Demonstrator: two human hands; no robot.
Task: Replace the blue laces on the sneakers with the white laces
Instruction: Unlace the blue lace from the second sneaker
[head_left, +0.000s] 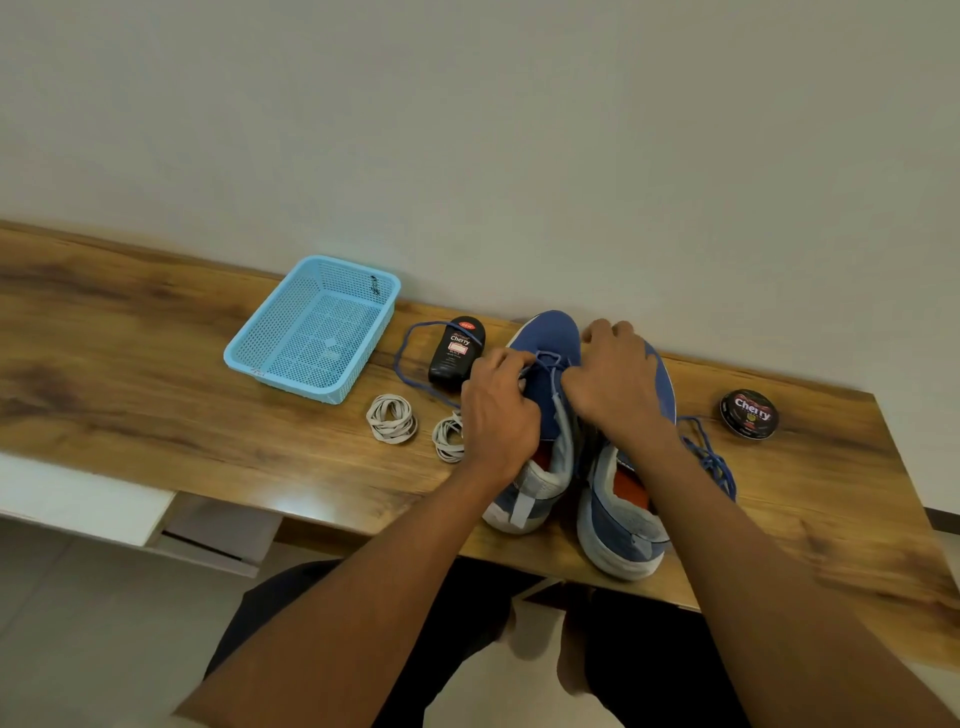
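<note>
Two blue sneakers stand side by side on the wooden table, toes toward the wall. The left sneaker (545, 395) has a blue lace (410, 338) still threaded near its toe, trailing in a loop to the left. My left hand (498, 410) pinches that lace at the sneaker's left eyelets. My right hand (613, 379) grips the sneaker's right side, fingers curled over it. The right sneaker (618, 519) is partly hidden under my right forearm. A loose blue lace (709, 457) lies piled to its right. Two coiled white laces (391, 418) (448, 439) lie left of the sneakers.
An empty light blue plastic basket (311, 327) sits at the left near the wall. A black shoe polish bottle (457, 351) lies beside the left sneaker. A round black polish tin (749, 414) sits at the right. The table's front edge (363, 525) runs just before my legs.
</note>
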